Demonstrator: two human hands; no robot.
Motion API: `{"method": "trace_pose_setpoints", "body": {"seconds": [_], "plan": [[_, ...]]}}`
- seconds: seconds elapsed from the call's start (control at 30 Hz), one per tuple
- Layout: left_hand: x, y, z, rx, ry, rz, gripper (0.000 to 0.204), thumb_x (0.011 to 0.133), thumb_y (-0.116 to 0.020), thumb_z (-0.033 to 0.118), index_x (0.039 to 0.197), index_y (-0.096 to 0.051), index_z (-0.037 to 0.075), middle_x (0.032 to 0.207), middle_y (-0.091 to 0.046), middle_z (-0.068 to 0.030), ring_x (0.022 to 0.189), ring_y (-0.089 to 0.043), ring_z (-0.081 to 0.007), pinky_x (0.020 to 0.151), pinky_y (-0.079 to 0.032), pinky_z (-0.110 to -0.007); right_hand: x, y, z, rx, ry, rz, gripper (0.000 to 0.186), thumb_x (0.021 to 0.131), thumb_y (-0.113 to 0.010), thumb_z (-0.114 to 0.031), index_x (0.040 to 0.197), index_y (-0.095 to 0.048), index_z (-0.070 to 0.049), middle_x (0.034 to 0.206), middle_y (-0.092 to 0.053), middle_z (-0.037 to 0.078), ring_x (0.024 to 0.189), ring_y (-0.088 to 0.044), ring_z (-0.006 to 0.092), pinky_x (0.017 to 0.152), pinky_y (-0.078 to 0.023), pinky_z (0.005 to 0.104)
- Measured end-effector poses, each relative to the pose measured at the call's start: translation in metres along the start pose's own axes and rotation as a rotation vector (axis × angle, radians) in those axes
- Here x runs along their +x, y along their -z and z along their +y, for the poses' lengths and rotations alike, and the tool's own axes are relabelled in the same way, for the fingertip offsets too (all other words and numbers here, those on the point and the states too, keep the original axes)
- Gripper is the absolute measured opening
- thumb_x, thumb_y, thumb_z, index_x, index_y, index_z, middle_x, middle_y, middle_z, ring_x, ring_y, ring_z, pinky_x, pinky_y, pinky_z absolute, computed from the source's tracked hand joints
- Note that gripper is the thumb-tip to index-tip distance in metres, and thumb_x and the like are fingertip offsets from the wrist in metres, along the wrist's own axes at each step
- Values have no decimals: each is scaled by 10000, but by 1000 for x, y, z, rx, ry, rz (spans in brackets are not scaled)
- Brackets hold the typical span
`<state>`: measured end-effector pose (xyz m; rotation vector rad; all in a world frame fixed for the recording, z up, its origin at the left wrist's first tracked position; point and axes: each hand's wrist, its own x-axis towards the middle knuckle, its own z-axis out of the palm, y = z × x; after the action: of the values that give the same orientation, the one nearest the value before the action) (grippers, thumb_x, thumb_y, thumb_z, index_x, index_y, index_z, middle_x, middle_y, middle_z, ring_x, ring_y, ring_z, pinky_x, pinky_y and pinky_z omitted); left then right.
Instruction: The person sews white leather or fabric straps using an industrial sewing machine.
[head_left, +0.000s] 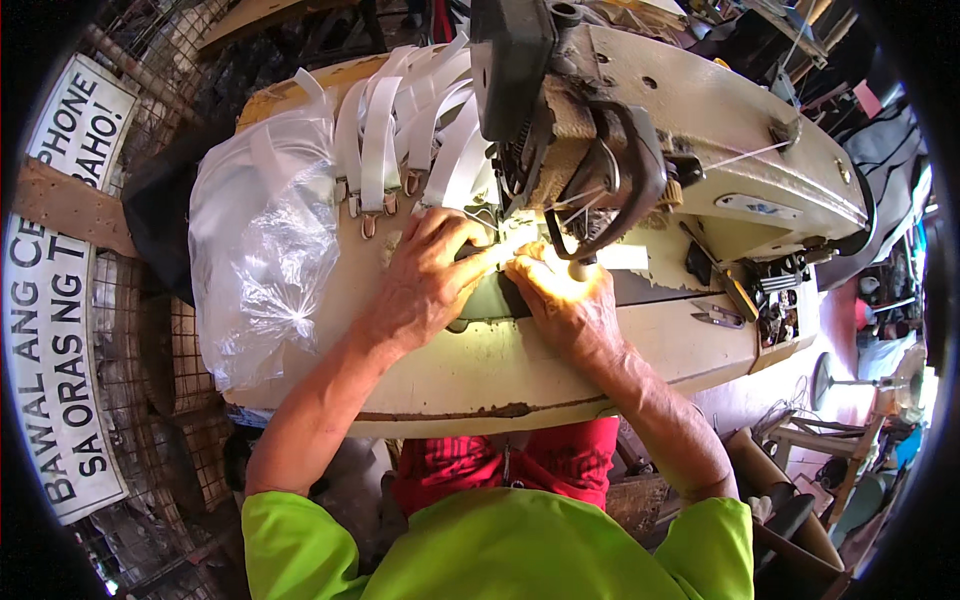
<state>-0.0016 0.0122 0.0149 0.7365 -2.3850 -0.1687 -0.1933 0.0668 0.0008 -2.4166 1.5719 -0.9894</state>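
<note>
A beige industrial sewing machine stands before me, its lamp casting a bright glare around the needle. Under the needle area lies a white strap, partly washed out by that light. My left hand is closed on the strap from the left, thumb and forefinger pressed together. From the right, my right hand pinches the strap with bent fingers close to the needle. Beyond my left hand, several white straps with metal clips lie heaped on the machine table.
A clear plastic bag with white material sits left of the straps. On the right lie small scissors, a screwdriver and a tray of small parts. A wire mesh and a lettered sign stand at the left.
</note>
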Motion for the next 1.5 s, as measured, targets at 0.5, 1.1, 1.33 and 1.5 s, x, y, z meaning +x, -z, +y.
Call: {"method": "trace_pose_setpoints", "body": {"seconds": [0.5, 1.1, 1.33, 1.5], "plan": [[2, -6, -15, 8, -6, -16, 263, 710, -686, 65, 973, -700, 80, 916, -592, -34, 981, -558, -251, 943, -382, -415, 4, -10, 1, -111, -20, 94, 147, 782, -687, -28, 923, -666, -65, 936, -665, 72, 858, -642, 282, 736, -501, 395], [8, -5, -11, -11, -26, -73, 244, 730, -631, -29, 972, -654, -4, 982, -634, -89, 962, -598, -265, 862, -487, -374, 5, -18, 7, -70, -56, 172, 149, 748, -692, 5, 870, -664, -76, 853, -668, 85, 784, -657, 295, 675, -530, 394], [7, -12, -17, -44, -50, 16, 225, 724, -609, -34, 942, -647, 5, 954, -644, -84, 919, -610, -273, 844, -492, -380, 11, -11, 4, -126, 32, 221, 133, 750, -708, -42, 866, -671, -97, 851, -666, 69, 752, -640, 286, 652, -517, 394], [6, -16, -18, -32, -79, 28, 201, 722, -628, 7, 921, -657, 20, 949, -646, -76, 930, -602, -271, 861, -478, -378, 9, -10, 8, -110, 52, 255, 117, 768, -713, -68, 874, -671, -89, 850, -666, 73, 741, -635, 287, 652, -514, 395]]}}
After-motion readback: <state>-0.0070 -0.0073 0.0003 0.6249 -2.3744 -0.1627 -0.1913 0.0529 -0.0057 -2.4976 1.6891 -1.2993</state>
